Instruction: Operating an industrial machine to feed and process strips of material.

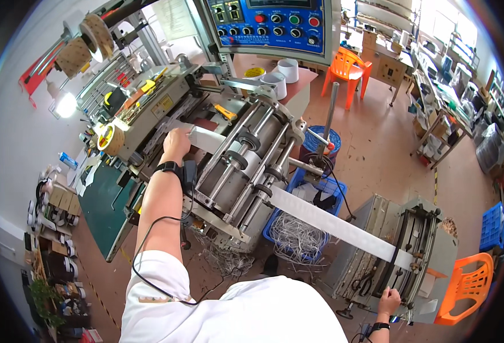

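Note:
My left hand (176,143) reaches into the printing or label machine (246,166), its fingers curled down beside the left end of a white strip (206,139); what they hold, if anything, is hidden. The strip runs under rollers with black wheels (249,141). It comes out on the right as a long white band (335,217) with fine toothed edges, crossing to a second, lower machine (403,257). At that machine's near edge my right hand (389,300) is closed, by a dark bar; I cannot make out what is in it. A yellow cutter knife (225,112) lies beyond my left hand.
A blue crate (298,243) of tangled waste strips stands on the floor under the band. Past the rollers stand white paper rolls (288,70) and a post (331,114). A blue control panel (269,26) hangs overhead. An orange chair (466,286) is at right.

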{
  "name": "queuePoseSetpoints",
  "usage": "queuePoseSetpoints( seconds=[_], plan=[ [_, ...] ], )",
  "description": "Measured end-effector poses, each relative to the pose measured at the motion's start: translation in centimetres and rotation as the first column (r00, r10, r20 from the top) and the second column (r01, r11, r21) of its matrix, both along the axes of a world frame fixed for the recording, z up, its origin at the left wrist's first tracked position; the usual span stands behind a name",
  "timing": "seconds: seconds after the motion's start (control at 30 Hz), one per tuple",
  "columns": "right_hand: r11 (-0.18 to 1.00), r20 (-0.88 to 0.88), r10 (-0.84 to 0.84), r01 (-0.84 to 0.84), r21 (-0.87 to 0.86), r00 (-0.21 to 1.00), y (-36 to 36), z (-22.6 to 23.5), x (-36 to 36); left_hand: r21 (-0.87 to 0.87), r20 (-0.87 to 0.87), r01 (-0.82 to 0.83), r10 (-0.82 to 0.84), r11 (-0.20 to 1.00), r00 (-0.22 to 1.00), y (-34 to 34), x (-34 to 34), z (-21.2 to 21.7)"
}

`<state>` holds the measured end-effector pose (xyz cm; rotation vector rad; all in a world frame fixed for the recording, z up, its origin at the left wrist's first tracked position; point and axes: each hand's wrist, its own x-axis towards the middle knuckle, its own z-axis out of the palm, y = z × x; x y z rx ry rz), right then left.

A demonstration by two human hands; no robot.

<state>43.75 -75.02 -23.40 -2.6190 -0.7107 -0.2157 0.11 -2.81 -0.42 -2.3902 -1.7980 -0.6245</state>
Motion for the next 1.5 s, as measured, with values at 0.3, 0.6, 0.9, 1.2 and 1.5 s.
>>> queuePoseSetpoints(
  seconds=[0.3, 0.6, 0.9, 1.2, 1.5],
  plan=[
    [0.999, -0.023, -0.037, 0.036, -0.037, 0.999, 0.0, -0.3, 0.1, -0.113, -0.078, -0.319, 0.311, 0.941, 0.947, -0.2, -1.6, 0.9],
    [0.999, 0.014, -0.037, 0.037, 0.014, 0.999, -0.7, 0.0, -0.1, -0.110, -0.131, -0.477, 0.463, 0.872, 0.877, -0.8, 0.2, 1.8],
    [1.000, 0.052, -0.019, 0.019, 0.011, 0.998, 0.9, 0.3, -0.1, 0.059, -0.098, -0.367, 0.371, 0.929, 0.923, 5.0, -4.5, -2.2],
    [0.999, 0.132, -0.009, 0.004, 0.040, 0.991, 0.6, 0.7, 0.2, 0.422, -0.896, 0.241, 0.363, 0.874, 0.255, 16.1, -12.1, -8.3],
    [0.997, 0.112, -0.029, 0.021, 0.072, 0.993, 0.2, 1.0, 0.2, 0.243, -0.688, -0.022, 0.189, 0.970, 0.700, 13.4, -7.6, -5.4]
  ],
)
